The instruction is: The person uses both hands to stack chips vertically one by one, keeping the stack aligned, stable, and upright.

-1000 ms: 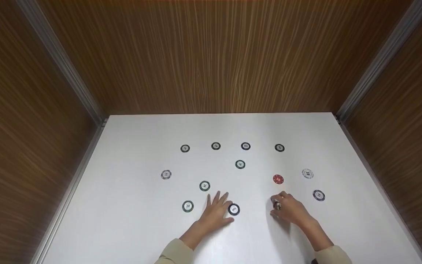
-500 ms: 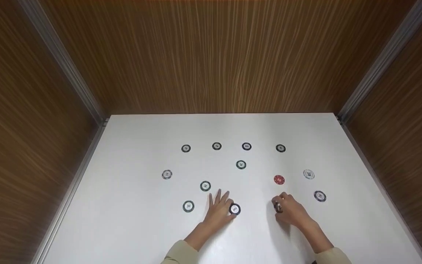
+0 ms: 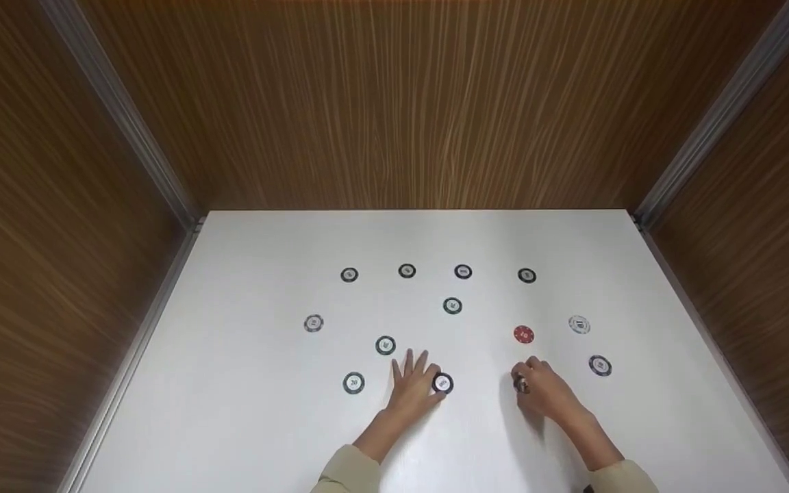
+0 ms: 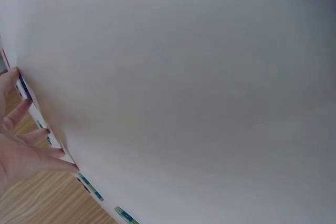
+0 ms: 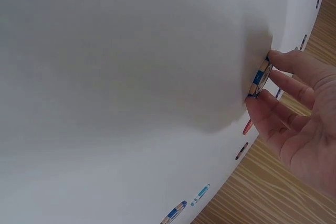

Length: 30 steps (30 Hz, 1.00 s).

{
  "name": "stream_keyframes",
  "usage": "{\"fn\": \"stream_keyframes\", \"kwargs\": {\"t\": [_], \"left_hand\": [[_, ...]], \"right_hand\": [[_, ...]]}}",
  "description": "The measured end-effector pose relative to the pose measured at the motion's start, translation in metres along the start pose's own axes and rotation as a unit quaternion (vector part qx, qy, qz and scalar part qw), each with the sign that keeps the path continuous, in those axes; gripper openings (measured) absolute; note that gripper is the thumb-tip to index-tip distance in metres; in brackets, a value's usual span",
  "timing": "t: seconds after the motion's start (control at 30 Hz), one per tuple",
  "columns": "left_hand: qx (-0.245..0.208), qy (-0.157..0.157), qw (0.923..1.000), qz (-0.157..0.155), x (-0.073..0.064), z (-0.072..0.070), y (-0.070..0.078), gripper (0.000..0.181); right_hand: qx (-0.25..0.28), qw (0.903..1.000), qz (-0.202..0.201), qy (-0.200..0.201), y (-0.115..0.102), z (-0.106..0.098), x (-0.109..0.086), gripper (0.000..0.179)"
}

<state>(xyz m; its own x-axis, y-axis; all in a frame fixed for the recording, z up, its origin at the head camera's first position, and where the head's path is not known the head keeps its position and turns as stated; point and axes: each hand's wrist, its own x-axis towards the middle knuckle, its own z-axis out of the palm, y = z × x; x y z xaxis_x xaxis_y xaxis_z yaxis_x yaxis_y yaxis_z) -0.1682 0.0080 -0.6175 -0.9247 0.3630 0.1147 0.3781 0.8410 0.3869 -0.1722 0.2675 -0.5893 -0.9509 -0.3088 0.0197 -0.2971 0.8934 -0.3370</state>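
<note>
Both pinching | left grip [image 3: 411,392]: dark-rimmed, white-centred chip [image 3: 443,383] | right grip [image 3: 548,394]: blue-and-cream-edged chip [image 5: 260,78]

With our left hand [image 3: 414,394] we hold a dark-rimmed poker chip [image 3: 442,383] by its edge between thumb and index finger, the other fingers spread over the white table [image 3: 244,424]. Left of that hand lies a green-rimmed 20 chip [image 3: 353,383]. With our right hand [image 3: 548,393] we pinch a partly hidden poker chip [image 3: 521,383]. Just beyond this hand lies a red poker chip [image 3: 523,334]. Well beyond both hands we see four black-rimmed chips [image 3: 407,271] in a row.
</note>
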Motion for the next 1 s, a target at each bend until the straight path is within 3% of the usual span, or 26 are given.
{"fn": "stream_keyframes", "kwargs": {"t": [0.2, 0.57, 1.0], "left_hand": [[0.009, -0.001, 0.9999, -0.014, 0.004, -0.001, 0.007, 0.044], [0.020, -0.031, 0.9990, -0.024, 0.015, -0.002, 0.008, 0.044], [0.019, -0.046, 0.9978, -0.044, 0.028, -0.002, 0.014, 0.044]], "right_hand": [[-0.012, 0.9996, -0.018, 0.019, 0.001, -0.001, 0.002, 0.029], [-0.002, 1.0000, -0.004, 0.001, -0.004, 0.001, 0.013, 0.028], [-0.011, 0.9998, -0.014, 0.001, -0.010, 0.005, 0.032, 0.025]]}}
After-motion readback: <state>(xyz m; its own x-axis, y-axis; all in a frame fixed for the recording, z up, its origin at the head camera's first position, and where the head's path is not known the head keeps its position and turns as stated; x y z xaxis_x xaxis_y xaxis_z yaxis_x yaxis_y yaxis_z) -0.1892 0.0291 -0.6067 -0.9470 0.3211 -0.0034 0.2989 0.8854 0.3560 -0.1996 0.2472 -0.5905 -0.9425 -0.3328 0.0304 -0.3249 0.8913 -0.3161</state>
